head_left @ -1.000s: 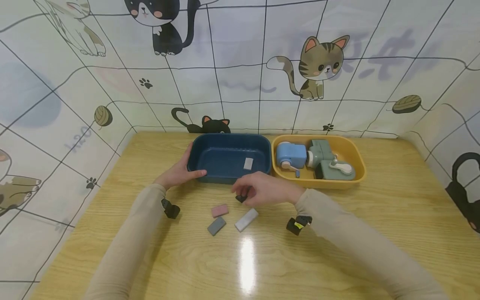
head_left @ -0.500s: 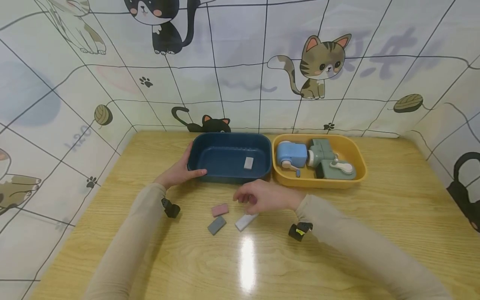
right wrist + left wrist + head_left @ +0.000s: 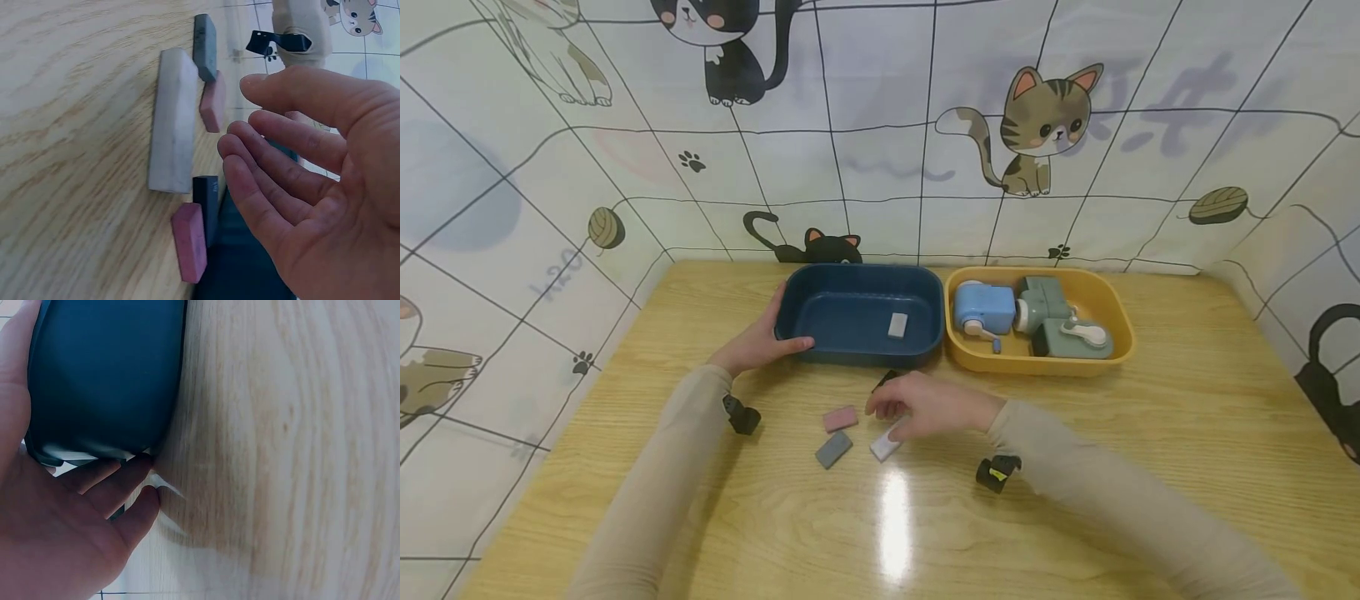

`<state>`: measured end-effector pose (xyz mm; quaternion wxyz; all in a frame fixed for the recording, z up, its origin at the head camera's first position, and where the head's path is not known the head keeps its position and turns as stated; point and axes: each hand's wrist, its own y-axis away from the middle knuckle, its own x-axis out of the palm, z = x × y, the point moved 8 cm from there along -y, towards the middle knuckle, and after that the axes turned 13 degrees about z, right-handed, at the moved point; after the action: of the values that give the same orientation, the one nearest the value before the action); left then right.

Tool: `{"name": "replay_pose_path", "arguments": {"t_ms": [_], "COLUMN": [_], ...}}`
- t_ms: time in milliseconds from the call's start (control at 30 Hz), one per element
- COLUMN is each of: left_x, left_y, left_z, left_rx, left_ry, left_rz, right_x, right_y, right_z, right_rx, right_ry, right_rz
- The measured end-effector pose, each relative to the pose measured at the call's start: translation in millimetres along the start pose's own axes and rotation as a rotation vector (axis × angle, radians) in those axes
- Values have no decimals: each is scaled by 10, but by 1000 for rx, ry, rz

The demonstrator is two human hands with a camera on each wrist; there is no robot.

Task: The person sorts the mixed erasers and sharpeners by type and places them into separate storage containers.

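Observation:
My left hand (image 3: 756, 343) holds the left front corner of a dark blue plastic bin (image 3: 857, 357), its thumb at the front rim and fingers along the end wall. Over a long white eraser (image 3: 172, 122) hovers my right hand (image 3: 932, 406), fingers loosely bent, nothing between them and the thumb. Close to the white eraser lie a grey eraser (image 3: 833, 449) and a pale pink one (image 3: 840, 419). A black eraser (image 3: 206, 203) and a darker pink eraser (image 3: 190, 242) lie near the bin; the hand hides the darker pink one in the head view.
Inside the blue bin is a small white block (image 3: 897, 325). Against its right side stands a yellow bin (image 3: 1037, 367) holding a blue crank device (image 3: 985, 307) and grey-green ones (image 3: 1067, 340). A cat-print cloth (image 3: 880, 167) hangs behind the wooden table (image 3: 775, 517).
My right hand has drawn back from the bin toward the white eraser. The black eraser, earlier under its fingers, now shows behind the hand. My left hand has stayed on the bin.

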<state>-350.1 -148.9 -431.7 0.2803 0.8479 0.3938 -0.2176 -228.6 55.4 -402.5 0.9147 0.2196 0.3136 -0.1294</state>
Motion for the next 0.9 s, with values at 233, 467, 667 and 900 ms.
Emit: {"name": "replay_pose_path", "arguments": {"t_ms": [233,467,667,900], "left_x": [13,13,11,11], "left_y": [131,23,23,178], "left_z": [-266,-38,-46,-354], "left_rx": [13,-4,-14,-26], "left_ry": [36,24,26,68], "left_rz": [17,10,13,44], "right_x": [67,135,193,233], "right_y": [-14,-6,-19,-55], "right_z": [-42,-103,-146,-169], "right_rx": [23,3,-28,-64], "right_ry": [66,99,73,109], "right_rz": [31,41,48,25]}}
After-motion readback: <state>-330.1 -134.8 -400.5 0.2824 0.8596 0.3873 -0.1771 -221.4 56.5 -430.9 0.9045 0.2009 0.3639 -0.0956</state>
